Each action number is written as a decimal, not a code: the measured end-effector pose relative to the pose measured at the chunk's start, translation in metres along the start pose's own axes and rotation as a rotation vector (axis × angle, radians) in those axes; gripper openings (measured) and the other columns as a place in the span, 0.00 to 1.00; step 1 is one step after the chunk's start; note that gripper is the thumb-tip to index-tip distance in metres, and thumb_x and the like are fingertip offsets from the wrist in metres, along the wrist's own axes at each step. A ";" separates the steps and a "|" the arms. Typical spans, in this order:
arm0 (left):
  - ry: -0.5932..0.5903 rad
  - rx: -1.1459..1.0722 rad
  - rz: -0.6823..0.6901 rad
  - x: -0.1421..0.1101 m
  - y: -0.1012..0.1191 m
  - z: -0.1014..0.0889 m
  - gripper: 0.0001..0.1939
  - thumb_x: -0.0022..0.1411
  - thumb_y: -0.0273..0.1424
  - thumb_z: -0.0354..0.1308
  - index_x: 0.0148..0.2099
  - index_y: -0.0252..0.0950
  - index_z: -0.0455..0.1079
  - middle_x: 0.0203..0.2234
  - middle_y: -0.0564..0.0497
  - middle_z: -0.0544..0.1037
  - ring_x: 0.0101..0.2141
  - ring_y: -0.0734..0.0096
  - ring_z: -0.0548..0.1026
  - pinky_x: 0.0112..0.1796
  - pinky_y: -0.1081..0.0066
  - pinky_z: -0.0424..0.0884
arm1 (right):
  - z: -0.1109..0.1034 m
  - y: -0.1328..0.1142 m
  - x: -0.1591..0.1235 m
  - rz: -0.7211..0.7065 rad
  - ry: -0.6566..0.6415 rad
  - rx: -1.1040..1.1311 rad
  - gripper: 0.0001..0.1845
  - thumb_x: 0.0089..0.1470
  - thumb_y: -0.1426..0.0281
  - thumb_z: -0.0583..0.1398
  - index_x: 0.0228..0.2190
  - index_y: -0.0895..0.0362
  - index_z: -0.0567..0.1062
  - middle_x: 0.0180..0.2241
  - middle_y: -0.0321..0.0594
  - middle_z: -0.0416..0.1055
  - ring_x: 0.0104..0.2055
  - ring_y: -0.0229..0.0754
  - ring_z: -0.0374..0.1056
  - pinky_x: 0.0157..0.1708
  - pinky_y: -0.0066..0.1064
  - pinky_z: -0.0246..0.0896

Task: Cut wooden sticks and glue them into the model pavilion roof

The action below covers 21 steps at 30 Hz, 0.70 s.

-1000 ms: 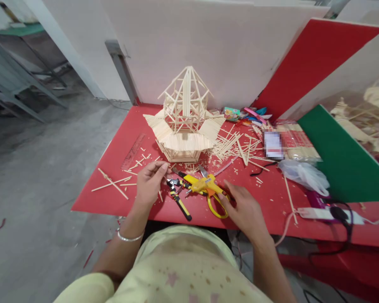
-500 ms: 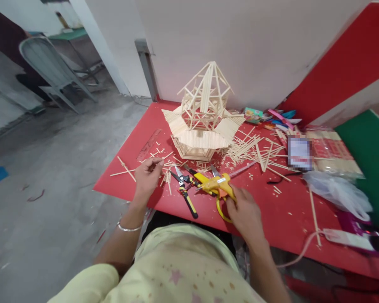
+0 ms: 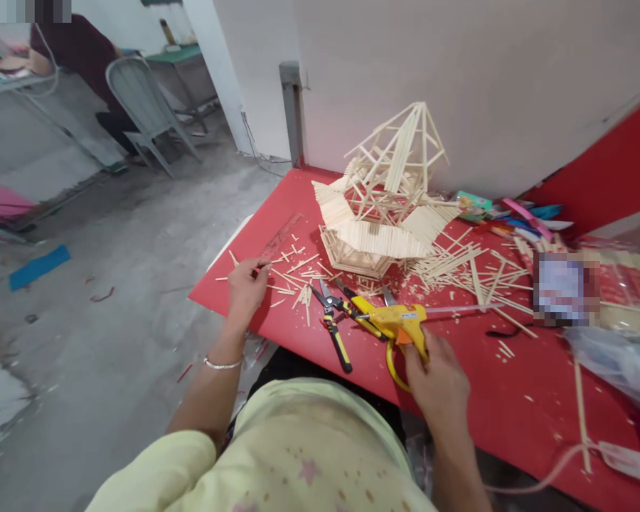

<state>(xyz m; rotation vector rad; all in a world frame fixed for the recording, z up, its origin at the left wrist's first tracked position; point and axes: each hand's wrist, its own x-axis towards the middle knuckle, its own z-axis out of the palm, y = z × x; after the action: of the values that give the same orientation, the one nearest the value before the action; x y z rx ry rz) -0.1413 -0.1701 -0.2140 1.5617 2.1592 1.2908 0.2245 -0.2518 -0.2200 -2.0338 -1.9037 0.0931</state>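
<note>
My right hand point(image 3: 440, 380) is closed round the handle of a yellow glue gun point(image 3: 413, 318), its nozzle pointing left and a glue stick coming out of the back. Under it lie yellow-handled scissors point(image 3: 393, 366) and a yellow tool, partly covered. Just left of these are pruning shears point(image 3: 337, 340) with black and yellow handles. My left hand point(image 3: 248, 288) hovers by the table's left edge among loose wooden sticks, fingers curled together; what they pinch, if anything, is too small to make out. Behind the tools stands a tiered stick model point(image 3: 387, 238) with a pointed open roof frame.
Loose sticks point(image 3: 453, 263) pile up right of the model, on the red table point(image 3: 491, 398). A clear ruler point(image 3: 282, 235) lies at the left. Further right are a phone-like object point(image 3: 560, 288), a plastic bag point(image 3: 613, 363) and a white power strip point(image 3: 632, 462). A person point(image 3: 80, 57) sits in the background.
My right hand has closed on the glue gun's handle and raised it slightly. My left hand has shifted left, away from the shears toward the loose sticks. The view has swung left.
</note>
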 end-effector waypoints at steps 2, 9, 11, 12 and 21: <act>-0.017 0.028 0.016 0.003 -0.005 0.001 0.11 0.61 0.32 0.55 0.42 0.36 0.77 0.36 0.47 0.81 0.33 0.66 0.76 0.37 0.68 0.69 | 0.006 0.003 -0.001 0.001 -0.028 -0.019 0.24 0.62 0.62 0.49 0.55 0.58 0.66 0.46 0.48 0.72 0.45 0.50 0.69 0.36 0.35 0.60; -0.124 0.281 0.154 0.015 -0.011 -0.010 0.12 0.61 0.27 0.53 0.43 0.37 0.77 0.41 0.44 0.79 0.40 0.61 0.76 0.39 0.67 0.67 | 0.010 0.006 0.000 -0.014 -0.064 -0.054 0.24 0.62 0.61 0.49 0.54 0.59 0.68 0.45 0.49 0.73 0.44 0.50 0.69 0.37 0.36 0.61; -0.281 0.380 0.246 0.021 -0.012 -0.011 0.12 0.61 0.26 0.54 0.42 0.38 0.77 0.43 0.44 0.78 0.41 0.60 0.76 0.37 0.68 0.66 | 0.010 0.004 0.001 -0.050 -0.055 -0.043 0.24 0.62 0.61 0.49 0.53 0.60 0.68 0.44 0.49 0.73 0.45 0.51 0.68 0.40 0.37 0.61; -0.363 0.419 0.294 0.024 -0.012 -0.011 0.11 0.61 0.26 0.53 0.41 0.38 0.77 0.42 0.43 0.78 0.40 0.60 0.75 0.36 0.68 0.66 | 0.010 0.004 0.002 -0.067 -0.054 -0.037 0.24 0.61 0.62 0.49 0.53 0.61 0.69 0.43 0.50 0.73 0.46 0.51 0.68 0.41 0.37 0.62; -0.720 0.648 0.744 0.059 0.002 -0.009 0.12 0.67 0.26 0.48 0.37 0.35 0.72 0.37 0.41 0.76 0.41 0.60 0.72 0.37 0.67 0.64 | 0.007 0.004 0.001 -0.085 -0.056 -0.029 0.23 0.61 0.63 0.50 0.53 0.61 0.68 0.44 0.50 0.72 0.46 0.52 0.67 0.44 0.39 0.63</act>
<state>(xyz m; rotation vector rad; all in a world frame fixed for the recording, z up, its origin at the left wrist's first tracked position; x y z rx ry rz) -0.1705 -0.1255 -0.1877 2.6828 1.6039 -0.0345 0.2262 -0.2490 -0.2279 -1.9861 -2.0341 0.1031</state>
